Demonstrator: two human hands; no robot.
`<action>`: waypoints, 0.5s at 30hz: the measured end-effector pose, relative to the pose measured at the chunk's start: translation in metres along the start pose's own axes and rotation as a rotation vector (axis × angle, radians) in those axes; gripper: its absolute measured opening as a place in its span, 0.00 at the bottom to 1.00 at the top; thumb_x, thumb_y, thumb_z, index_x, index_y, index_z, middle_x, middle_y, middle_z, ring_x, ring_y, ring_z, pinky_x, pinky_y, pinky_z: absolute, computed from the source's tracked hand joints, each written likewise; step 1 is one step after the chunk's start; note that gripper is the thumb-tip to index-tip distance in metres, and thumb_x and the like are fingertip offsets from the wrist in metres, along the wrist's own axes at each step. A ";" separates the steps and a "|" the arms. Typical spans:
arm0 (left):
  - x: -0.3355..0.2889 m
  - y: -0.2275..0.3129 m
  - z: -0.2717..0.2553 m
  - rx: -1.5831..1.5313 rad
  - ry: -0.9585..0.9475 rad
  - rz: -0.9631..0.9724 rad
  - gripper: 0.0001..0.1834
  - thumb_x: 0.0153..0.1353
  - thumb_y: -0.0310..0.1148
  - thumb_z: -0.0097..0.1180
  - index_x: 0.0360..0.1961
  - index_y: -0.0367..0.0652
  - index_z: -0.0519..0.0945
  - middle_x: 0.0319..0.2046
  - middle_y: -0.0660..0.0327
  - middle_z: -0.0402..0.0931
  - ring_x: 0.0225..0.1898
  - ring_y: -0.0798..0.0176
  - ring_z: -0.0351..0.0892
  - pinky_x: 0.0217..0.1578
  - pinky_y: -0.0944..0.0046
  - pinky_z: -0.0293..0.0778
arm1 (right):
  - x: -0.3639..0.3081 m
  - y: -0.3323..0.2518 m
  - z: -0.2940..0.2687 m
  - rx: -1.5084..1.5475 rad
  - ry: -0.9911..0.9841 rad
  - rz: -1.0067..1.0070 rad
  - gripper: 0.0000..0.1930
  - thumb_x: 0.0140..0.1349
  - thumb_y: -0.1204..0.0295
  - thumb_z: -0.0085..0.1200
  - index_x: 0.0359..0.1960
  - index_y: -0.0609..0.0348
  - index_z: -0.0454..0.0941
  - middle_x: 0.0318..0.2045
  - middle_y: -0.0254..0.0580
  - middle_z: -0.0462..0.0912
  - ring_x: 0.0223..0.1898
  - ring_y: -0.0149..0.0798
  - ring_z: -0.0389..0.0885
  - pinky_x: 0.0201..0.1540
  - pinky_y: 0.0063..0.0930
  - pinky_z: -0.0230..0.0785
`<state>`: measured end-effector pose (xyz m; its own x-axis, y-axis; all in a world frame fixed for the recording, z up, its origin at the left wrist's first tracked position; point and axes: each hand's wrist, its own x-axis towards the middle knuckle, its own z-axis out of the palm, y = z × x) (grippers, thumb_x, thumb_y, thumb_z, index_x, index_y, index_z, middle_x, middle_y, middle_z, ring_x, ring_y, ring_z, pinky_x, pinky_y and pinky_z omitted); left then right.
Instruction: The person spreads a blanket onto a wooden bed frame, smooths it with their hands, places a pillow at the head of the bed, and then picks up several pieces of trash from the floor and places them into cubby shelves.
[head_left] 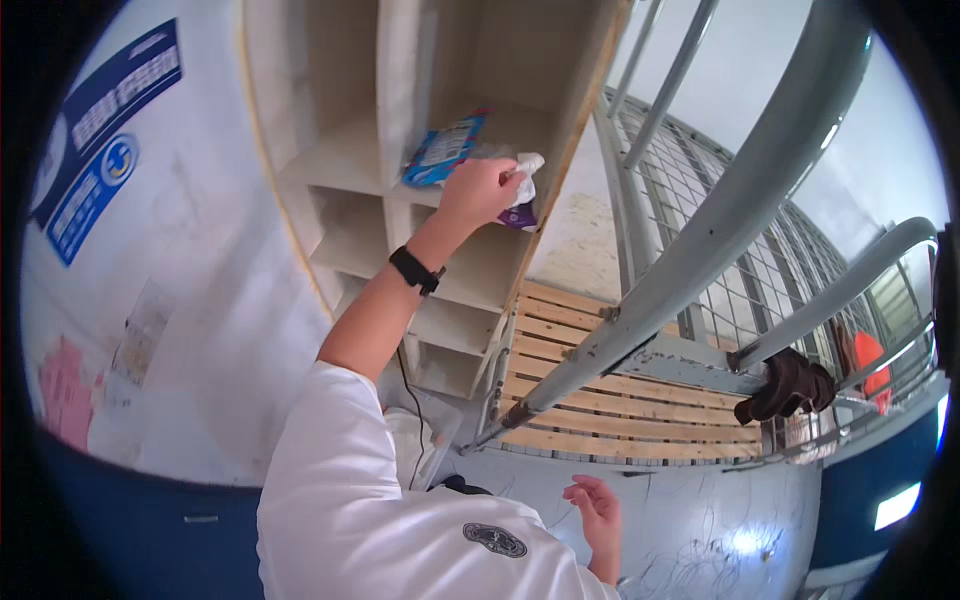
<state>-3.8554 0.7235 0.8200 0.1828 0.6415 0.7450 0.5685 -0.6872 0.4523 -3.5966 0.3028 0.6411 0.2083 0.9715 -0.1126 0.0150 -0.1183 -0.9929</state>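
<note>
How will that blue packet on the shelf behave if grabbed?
The blue packet looks like thin printed film, so probably floppy and light. It lies flat on the shelf, so unlikely to roll. The glossy surface may be slippery; the left hand rests beside it.

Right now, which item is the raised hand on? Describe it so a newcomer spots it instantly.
Start at the pale wooden cubby shelf against the white wall. In its upper right compartment, the left hand grips a crumpled white packet at the shelf's front edge. It sits just right of a flat blue printed bag; the packet is white with a purple corner underneath.
</note>
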 end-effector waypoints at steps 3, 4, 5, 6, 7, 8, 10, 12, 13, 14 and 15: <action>0.034 -0.013 0.048 0.033 -0.004 -0.021 0.15 0.58 0.42 0.56 0.33 0.39 0.81 0.25 0.47 0.78 0.29 0.44 0.79 0.28 0.51 0.72 | 0.000 0.008 0.005 0.000 0.077 0.055 0.12 0.64 0.73 0.54 0.47 0.66 0.76 0.34 0.41 0.83 0.38 0.31 0.80 0.45 0.25 0.71; 0.039 -0.021 0.060 0.135 -0.096 -0.076 0.16 0.58 0.42 0.55 0.33 0.39 0.81 0.27 0.46 0.78 0.31 0.42 0.79 0.31 0.49 0.73 | -0.002 0.010 0.005 -0.012 0.111 0.081 0.12 0.64 0.73 0.54 0.47 0.65 0.76 0.35 0.41 0.83 0.38 0.31 0.80 0.45 0.25 0.72; 0.042 -0.022 0.067 0.238 -0.189 -0.126 0.16 0.58 0.43 0.55 0.33 0.38 0.81 0.28 0.44 0.79 0.33 0.41 0.78 0.34 0.47 0.73 | -0.006 0.011 0.003 -0.023 0.147 0.109 0.12 0.64 0.72 0.54 0.47 0.65 0.76 0.35 0.41 0.83 0.38 0.31 0.81 0.45 0.25 0.72; 0.043 -0.026 0.069 0.234 -0.210 -0.114 0.17 0.58 0.43 0.53 0.36 0.38 0.81 0.30 0.41 0.78 0.36 0.38 0.78 0.37 0.45 0.74 | -0.008 0.010 0.003 -0.019 0.178 0.116 0.12 0.64 0.72 0.54 0.47 0.65 0.76 0.35 0.41 0.83 0.38 0.31 0.81 0.45 0.25 0.72; 0.043 -0.027 0.069 0.243 -0.202 -0.111 0.18 0.58 0.43 0.53 0.39 0.39 0.81 0.31 0.41 0.78 0.36 0.38 0.77 0.37 0.45 0.73 | -0.013 0.007 0.002 -0.010 0.214 0.116 0.12 0.64 0.72 0.54 0.47 0.65 0.76 0.35 0.41 0.83 0.38 0.31 0.81 0.45 0.25 0.72; 0.045 -0.029 0.071 0.250 -0.192 -0.105 0.19 0.58 0.43 0.52 0.41 0.39 0.81 0.31 0.41 0.78 0.37 0.38 0.77 0.37 0.45 0.73 | -0.016 0.006 0.002 -0.001 0.253 0.112 0.12 0.65 0.72 0.53 0.47 0.65 0.76 0.35 0.41 0.83 0.38 0.31 0.81 0.45 0.25 0.72; 0.039 -0.023 0.075 0.159 -0.047 -0.107 0.19 0.61 0.42 0.52 0.46 0.39 0.79 0.28 0.42 0.78 0.32 0.41 0.79 0.36 0.48 0.74 | -0.029 0.011 -0.004 -0.027 0.329 0.134 0.12 0.65 0.73 0.52 0.47 0.66 0.75 0.35 0.41 0.83 0.38 0.31 0.80 0.44 0.25 0.71; 0.028 -0.014 0.071 -0.045 0.025 -0.130 0.17 0.61 0.40 0.52 0.46 0.40 0.79 0.29 0.46 0.79 0.31 0.47 0.79 0.35 0.52 0.74 | -0.047 0.018 -0.006 -0.041 0.401 0.162 0.12 0.66 0.73 0.51 0.47 0.66 0.75 0.34 0.41 0.83 0.37 0.31 0.79 0.43 0.24 0.70; 0.020 -0.010 0.066 -0.234 0.104 -0.173 0.16 0.61 0.38 0.53 0.46 0.41 0.79 0.30 0.49 0.80 0.30 0.52 0.80 0.34 0.57 0.74 | -0.056 0.025 -0.007 -0.021 0.434 0.118 0.12 0.66 0.73 0.51 0.47 0.66 0.75 0.34 0.40 0.82 0.37 0.31 0.80 0.42 0.23 0.71; 0.009 -0.005 0.065 -0.325 0.156 -0.083 0.15 0.64 0.37 0.51 0.47 0.41 0.79 0.32 0.52 0.80 0.31 0.57 0.79 0.35 0.60 0.74 | -0.068 0.030 -0.004 -0.001 0.488 0.075 0.11 0.66 0.72 0.52 0.46 0.66 0.75 0.33 0.39 0.82 0.37 0.30 0.80 0.42 0.23 0.72; -0.003 0.001 0.061 -0.426 0.209 0.010 0.14 0.66 0.36 0.49 0.47 0.41 0.79 0.34 0.55 0.80 0.32 0.62 0.78 0.36 0.64 0.73 | -0.079 0.029 0.002 0.015 0.550 0.072 0.11 0.66 0.72 0.52 0.46 0.66 0.75 0.33 0.39 0.82 0.37 0.30 0.80 0.42 0.23 0.72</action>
<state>-3.8067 0.7418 0.7879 -0.0032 0.5819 0.8133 0.1803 -0.7996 0.5728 -3.6146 0.2233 0.6209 0.6885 0.7102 -0.1469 -0.0314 -0.1732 -0.9844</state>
